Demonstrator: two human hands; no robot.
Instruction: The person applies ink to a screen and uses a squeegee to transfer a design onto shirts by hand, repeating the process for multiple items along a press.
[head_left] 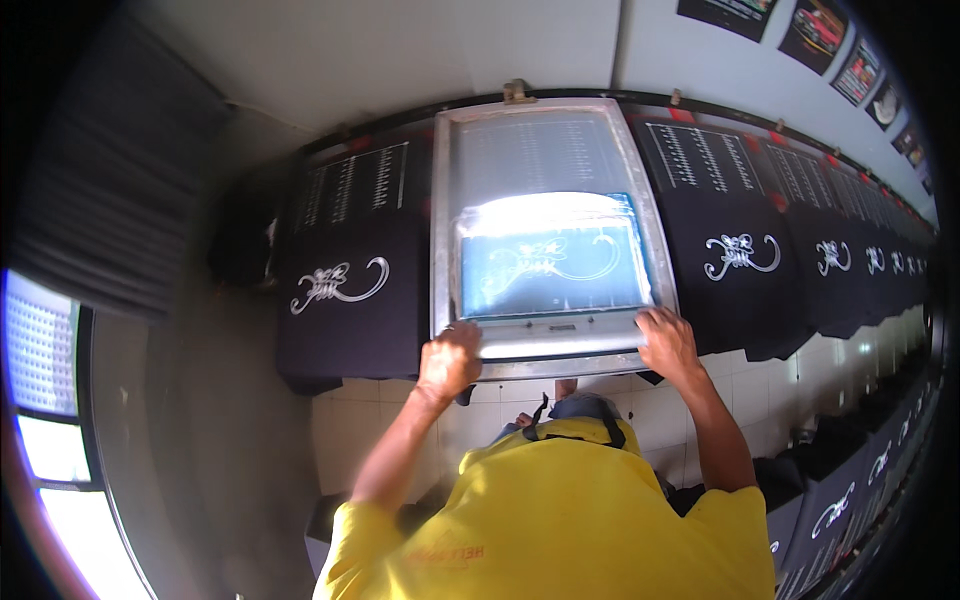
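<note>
A screen-printing frame [655,220] of pale metal lies over the long bench in front of me. Its mesh carries a blue stencil area [540,290] with a curling design, and light glares off the upper part of it. Across the near end of the mesh lies a silver squeegee [560,338]. My left hand [452,358] is closed round its left end. The right end is gripped by my right hand [668,340], fingers curled over the bar. Whatever lies beneath the screen is mostly hidden.
Black cloth pieces with white curling prints lie left [350,330] and right [740,290] of the frame, continuing along the bench. A clamp [517,92] sits at the frame's far edge. Behind me at lower right runs another row of printed black pieces [830,510]. A window [50,400] is left.
</note>
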